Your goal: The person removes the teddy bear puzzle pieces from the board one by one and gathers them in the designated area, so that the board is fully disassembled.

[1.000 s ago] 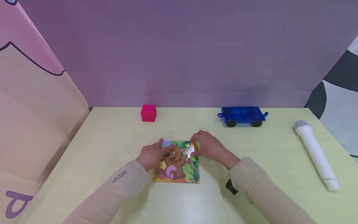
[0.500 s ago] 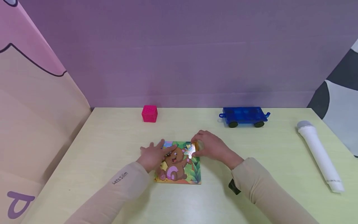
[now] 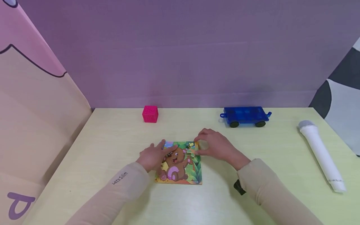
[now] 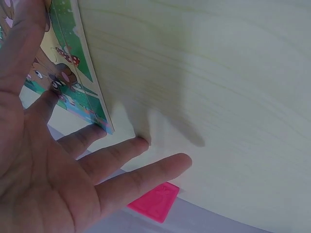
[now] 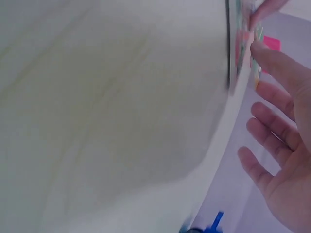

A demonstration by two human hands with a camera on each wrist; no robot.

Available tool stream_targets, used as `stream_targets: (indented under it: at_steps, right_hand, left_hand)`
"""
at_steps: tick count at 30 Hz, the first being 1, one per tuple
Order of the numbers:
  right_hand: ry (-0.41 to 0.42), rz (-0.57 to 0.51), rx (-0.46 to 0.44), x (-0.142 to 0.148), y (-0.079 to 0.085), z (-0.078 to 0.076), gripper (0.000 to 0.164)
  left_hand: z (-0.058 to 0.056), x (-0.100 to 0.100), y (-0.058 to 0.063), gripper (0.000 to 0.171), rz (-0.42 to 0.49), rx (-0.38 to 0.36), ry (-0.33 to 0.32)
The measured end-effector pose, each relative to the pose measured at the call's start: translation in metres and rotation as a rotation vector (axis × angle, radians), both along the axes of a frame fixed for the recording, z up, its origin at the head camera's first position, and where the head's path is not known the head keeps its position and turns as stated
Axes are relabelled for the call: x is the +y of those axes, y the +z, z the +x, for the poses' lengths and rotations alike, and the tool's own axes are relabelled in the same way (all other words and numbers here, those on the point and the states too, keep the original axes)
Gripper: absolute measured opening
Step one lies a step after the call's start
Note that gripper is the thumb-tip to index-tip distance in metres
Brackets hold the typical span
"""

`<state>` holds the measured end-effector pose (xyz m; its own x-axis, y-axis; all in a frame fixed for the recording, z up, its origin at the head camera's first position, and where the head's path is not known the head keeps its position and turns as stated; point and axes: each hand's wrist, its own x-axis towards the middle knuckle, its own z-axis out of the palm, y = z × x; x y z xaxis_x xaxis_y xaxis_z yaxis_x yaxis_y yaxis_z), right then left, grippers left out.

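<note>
A square picture puzzle [image 3: 175,170] with a brown bear on it lies flat at the middle of the table. My left hand [image 3: 153,157] rests on its left side, fingers spread and straight, with the thumb over the bear's head. In the left wrist view, several fingers of that hand [image 4: 58,170] reach past the puzzle's edge. At the upper right corner, my right hand [image 3: 217,146] pinches a puzzle piece [image 5: 257,63] between thumb and index finger. The right wrist view shows this piece standing off from the puzzle's surface, its other fingers loosely bent.
On the pale table [image 3: 118,137], a pink cube [image 3: 150,114] sits near the back edge, left of centre. A blue toy wagon [image 3: 246,115] with black wheels stands at the back right. A white microphone-shaped toy [image 3: 322,156] lies along the right side. A purple backdrop [image 3: 197,56] rises behind.
My right hand has shifted slightly right and away from me with the pinched piece. The bright glare on that piece is gone. The left hand stays in place on the puzzle.
</note>
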<state>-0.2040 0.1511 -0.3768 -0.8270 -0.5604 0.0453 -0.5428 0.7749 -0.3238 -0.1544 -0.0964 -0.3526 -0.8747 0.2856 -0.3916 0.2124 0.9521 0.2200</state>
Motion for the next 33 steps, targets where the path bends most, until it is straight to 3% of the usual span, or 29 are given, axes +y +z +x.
stream_targets:
  at_steps: [5, 13, 23, 33]
  right_hand:
    - [-0.036, -0.048, -0.087, 0.021, 0.003, -0.003, 0.041]
    - [-0.098, -0.021, -0.163, 0.054, 0.016, -0.001, 0.042]
    - [-0.062, 0.022, -0.134, 0.076, 0.004, -0.001, 0.042]
    - [-0.064, 0.023, -0.129, 0.079, -0.004, -0.001, 0.045]
  left_hand:
    - [0.001, -0.001, 0.0, 0.104, 0.002, 0.008, -0.011]
    - [0.001, -0.004, 0.001, 0.106, 0.009, 0.003, -0.015]
    - [0.001, -0.005, 0.0, 0.105, 0.035, -0.008, 0.004]
    - [0.0, -0.007, -0.004, 0.104, 0.076, -0.027, 0.013]
